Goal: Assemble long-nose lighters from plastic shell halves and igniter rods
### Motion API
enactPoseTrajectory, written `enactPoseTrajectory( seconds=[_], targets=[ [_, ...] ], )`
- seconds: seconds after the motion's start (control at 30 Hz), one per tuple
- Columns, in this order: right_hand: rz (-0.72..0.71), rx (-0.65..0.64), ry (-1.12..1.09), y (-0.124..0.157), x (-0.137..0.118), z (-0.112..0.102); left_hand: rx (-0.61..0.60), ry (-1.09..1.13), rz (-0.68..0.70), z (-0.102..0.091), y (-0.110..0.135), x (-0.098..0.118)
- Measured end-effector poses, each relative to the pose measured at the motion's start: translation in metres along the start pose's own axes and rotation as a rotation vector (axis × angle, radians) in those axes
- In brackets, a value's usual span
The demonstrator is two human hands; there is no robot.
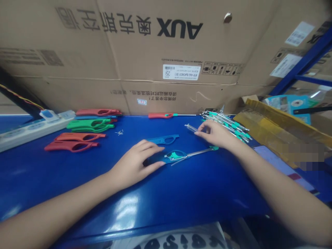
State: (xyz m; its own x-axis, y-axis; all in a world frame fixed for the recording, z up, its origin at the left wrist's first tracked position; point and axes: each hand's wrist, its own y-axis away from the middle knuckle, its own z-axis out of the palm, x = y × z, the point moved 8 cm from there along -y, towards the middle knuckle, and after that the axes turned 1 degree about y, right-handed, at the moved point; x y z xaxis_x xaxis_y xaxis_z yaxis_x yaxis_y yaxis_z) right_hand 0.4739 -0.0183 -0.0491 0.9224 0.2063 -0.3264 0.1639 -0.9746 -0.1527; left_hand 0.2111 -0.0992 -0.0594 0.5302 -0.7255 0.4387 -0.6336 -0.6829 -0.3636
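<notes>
My left hand (141,159) grips the handle end of a blue lighter shell half (169,160), thumb along the near edge and fingers along the far edge. A green trigger (177,155) and a thin white wire sit in it. A metal rod (199,151) runs out to the right and ends in a green piece. Up and to the right, my right hand (211,133) pinches a small clear tube, perhaps a fuel tank (191,128), above the table. Another blue shell half (166,139) lies just beyond my left hand.
Red, orange and green lighter shells (89,125) lie at left beside a white power strip (33,129). A red lighter (160,116) lies at the back. Metal rods with green parts (233,128) are piled at right, near a phone (278,162) and a taped box (275,128). Cardboard (124,69) stands behind.
</notes>
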Motion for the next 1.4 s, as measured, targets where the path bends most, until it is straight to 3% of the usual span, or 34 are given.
enactPoseTrajectory(
  seconds=[0.07, 0.13, 0.23, 0.33, 0.53, 0.73, 0.9, 1.07, 1.4],
  targets=[
    [-0.140, 0.063, -0.260, 0.015, -0.035, 0.002, 0.089, 0.116, -0.072, -0.002, 0.000, -0.001],
    [-0.214, 0.028, -0.458, 0.031, -0.065, 0.013, 0.156, 0.280, -0.182, -0.002, 0.001, -0.005],
    [-0.351, -0.032, -0.537, 0.052, -0.102, 0.025, 0.169, 0.556, -0.332, 0.007, 0.002, -0.007],
    [-0.491, -0.104, -0.500, 0.065, -0.120, 0.028, 0.155, 0.730, -0.378, 0.010, 0.001, -0.003],
    [-0.592, -0.315, -0.283, 0.069, -0.113, 0.030, 0.203, 0.752, -0.403, 0.002, 0.001, -0.010],
    [-0.620, -0.391, -0.174, 0.072, -0.112, 0.039, 0.153, 0.749, -0.431, 0.006, 0.002, -0.017],
    [-0.610, -0.391, -0.330, 0.067, -0.111, 0.039, 0.030, 0.801, -0.410, 0.014, 0.000, -0.010],
    [-0.456, -0.372, -0.511, 0.053, -0.099, 0.039, -0.046, 0.840, -0.437, 0.018, 0.001, -0.010],
    [-0.166, -0.580, -0.867, 0.046, -0.081, 0.063, -0.059, 0.917, -0.502, 0.019, 0.002, -0.012]
  ],
)
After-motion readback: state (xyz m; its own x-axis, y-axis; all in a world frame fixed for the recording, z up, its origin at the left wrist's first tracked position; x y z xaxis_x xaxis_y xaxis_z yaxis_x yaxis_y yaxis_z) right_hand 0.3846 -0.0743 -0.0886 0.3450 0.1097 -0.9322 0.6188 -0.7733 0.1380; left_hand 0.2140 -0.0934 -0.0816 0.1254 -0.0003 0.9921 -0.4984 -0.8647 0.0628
